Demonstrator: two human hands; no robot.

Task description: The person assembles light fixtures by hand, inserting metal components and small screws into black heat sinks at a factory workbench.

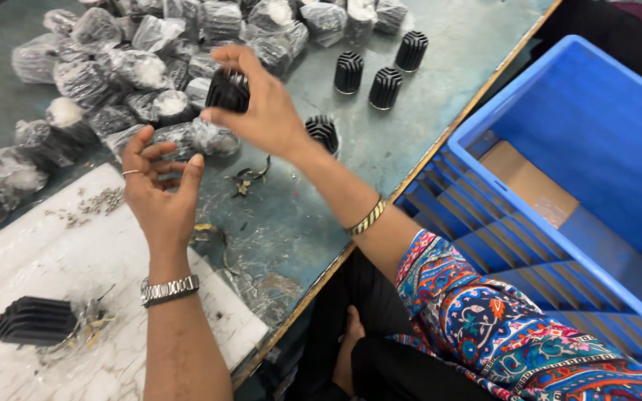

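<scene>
Right hand [261, 104]: clamped on a black finned part [228, 90], raised over the table [440, 44] at 12 o'clock.
Left hand [159, 189]: empty, fingers curled loosely, at 7 o'clock of the right.
Wrapped parts [135, 67]: heaped at 10 o'clock.
Bare finned parts [380, 74]: standing at 2 o'clock.
Blue crate [596, 126]: at 3 o'clock.

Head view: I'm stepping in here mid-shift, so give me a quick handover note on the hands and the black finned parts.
Right hand: raised over the table, pinching one bare black finned part.
Left hand: open, palm up, empty, over the white sheet.
Unwrapped: four bare finned parts stand on the table, apart from the heap.
Left: a large heap of plastic-wrapped parts at the far side.
Blue crate at the right holds only a cardboard piece.
</scene>
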